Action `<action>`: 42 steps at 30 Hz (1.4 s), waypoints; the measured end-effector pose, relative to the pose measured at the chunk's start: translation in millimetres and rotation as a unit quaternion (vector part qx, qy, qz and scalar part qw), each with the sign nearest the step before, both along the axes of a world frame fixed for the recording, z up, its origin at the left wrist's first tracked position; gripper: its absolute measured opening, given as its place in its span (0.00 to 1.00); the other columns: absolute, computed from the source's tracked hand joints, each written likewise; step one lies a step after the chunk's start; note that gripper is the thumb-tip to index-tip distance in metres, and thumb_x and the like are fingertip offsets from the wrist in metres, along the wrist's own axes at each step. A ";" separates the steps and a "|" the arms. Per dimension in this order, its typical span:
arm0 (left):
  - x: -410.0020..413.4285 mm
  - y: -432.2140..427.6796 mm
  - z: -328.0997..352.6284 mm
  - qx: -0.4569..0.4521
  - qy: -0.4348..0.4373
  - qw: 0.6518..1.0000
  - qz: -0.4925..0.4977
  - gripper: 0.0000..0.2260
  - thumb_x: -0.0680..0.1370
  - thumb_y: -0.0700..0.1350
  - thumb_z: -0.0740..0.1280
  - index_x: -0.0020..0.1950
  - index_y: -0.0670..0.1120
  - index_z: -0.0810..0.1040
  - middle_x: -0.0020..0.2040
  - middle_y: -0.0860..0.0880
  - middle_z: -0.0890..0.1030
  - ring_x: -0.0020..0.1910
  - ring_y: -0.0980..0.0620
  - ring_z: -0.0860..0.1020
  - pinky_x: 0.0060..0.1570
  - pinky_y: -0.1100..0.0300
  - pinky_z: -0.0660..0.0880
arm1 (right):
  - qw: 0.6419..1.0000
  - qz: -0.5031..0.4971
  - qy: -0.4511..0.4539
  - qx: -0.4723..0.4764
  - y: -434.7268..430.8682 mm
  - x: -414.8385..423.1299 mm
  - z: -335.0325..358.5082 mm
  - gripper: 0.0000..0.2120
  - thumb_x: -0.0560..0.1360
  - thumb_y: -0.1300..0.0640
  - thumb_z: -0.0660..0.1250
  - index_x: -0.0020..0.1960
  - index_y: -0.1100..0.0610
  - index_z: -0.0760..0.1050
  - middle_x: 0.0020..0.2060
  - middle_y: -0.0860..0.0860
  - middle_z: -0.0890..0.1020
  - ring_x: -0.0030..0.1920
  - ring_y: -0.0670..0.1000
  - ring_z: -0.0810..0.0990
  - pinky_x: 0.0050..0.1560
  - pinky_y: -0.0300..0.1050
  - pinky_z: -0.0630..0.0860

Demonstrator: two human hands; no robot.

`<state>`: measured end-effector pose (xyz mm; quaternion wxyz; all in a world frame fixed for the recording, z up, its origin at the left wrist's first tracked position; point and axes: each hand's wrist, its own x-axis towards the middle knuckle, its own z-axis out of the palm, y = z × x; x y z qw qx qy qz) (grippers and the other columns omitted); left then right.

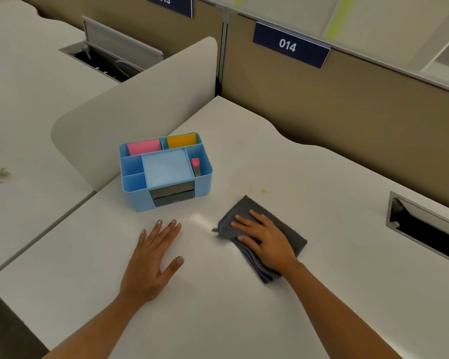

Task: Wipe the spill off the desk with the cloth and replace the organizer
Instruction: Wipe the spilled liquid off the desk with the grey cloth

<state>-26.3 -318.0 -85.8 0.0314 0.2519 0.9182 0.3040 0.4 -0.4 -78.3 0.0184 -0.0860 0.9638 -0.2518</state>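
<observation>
R hand [266,239] flat on 1 cloth [290,234]; L hand [151,257] open, empty; 1 organizer [166,172].

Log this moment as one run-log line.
right hand flat on grey cloth | left hand flat on desk | yellow spill remains | blue organizer aside

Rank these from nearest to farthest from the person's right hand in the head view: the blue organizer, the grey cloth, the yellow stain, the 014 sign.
From the right hand:
1. Grey cloth, directly under the palm.
2. Yellow stain, just beyond the cloth.
3. Blue organizer, to the left.
4. 014 sign, high on the partition.
</observation>
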 end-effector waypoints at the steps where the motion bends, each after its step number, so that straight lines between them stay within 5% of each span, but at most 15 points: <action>1: 0.3 0.9 0.9 0.000 -0.001 1.000 -0.001 0.34 0.77 0.69 0.45 0.78 0.51 0.55 0.78 0.54 0.57 0.78 0.54 0.49 0.76 0.41 0.49 | 1.000 -0.021 -0.001 0.000 -1.1 -13.5 0.0 0.20 0.81 0.41 0.55 0.72 0.39 0.68 0.72 0.35 0.67 0.77 0.45 0.57 0.77 0.47 0.54; 14: -0.4 0.9 -1.5 0.009 0.008 1.000 0.003 0.33 0.78 0.68 0.46 0.78 0.52 0.56 0.78 0.55 0.57 0.78 0.54 0.49 0.75 0.40 0.49 | 0.978 -0.205 0.024 0.030 1.4 -130.8 -5.4 0.20 0.83 0.45 0.55 0.74 0.43 0.66 0.74 0.43 0.68 0.76 0.54 0.60 0.75 0.50 0.58; 21: -1.7 0.2 -2.1 0.004 0.012 1.000 0.002 0.33 0.78 0.68 0.46 0.78 0.52 0.55 0.79 0.55 0.56 0.79 0.53 0.48 0.75 0.39 0.48 | 0.894 -0.446 -0.031 0.028 25.6 -137.1 -3.0 0.24 0.84 0.45 0.48 0.78 0.49 0.56 0.78 0.46 0.59 0.79 0.56 0.51 0.78 0.52 0.47; 28: -0.6 0.2 -0.8 0.006 0.009 1.000 -0.001 0.33 0.78 0.68 0.46 0.78 0.51 0.55 0.79 0.54 0.56 0.79 0.54 0.48 0.76 0.42 0.47 | 0.863 -0.504 -0.015 -0.013 23.0 -71.4 -1.0 0.24 0.84 0.46 0.52 0.78 0.52 0.59 0.77 0.48 0.62 0.78 0.54 0.52 0.78 0.50 0.46; 33: -0.2 -0.4 0.2 0.007 0.003 1.000 0.000 0.34 0.77 0.69 0.46 0.78 0.52 0.55 0.79 0.54 0.56 0.78 0.54 0.48 0.76 0.42 0.46 | 0.902 -0.431 0.014 -0.023 -8.7 10.4 -4.4 0.22 0.82 0.45 0.57 0.75 0.48 0.66 0.74 0.44 0.68 0.78 0.53 0.56 0.77 0.49 0.53; 37: -0.1 0.1 0.6 0.001 0.009 1.000 -0.001 0.34 0.77 0.69 0.46 0.78 0.52 0.55 0.78 0.54 0.56 0.79 0.53 0.48 0.76 0.42 0.47 | 0.970 -0.241 0.015 0.002 -38.0 75.3 -7.4 0.20 0.81 0.41 0.56 0.73 0.39 0.66 0.72 0.32 0.62 0.77 0.45 0.54 0.76 0.44 0.50; 42: -1.7 -0.5 -2.9 -0.007 0.009 1.000 0.002 0.33 0.77 0.68 0.46 0.78 0.53 0.54 0.79 0.53 0.56 0.79 0.53 0.49 0.76 0.43 0.47 | 0.999 -0.041 0.005 0.032 -46.0 84.5 -10.4 0.20 0.82 0.37 0.51 0.73 0.32 0.59 0.73 0.30 0.60 0.78 0.44 0.50 0.77 0.43 0.47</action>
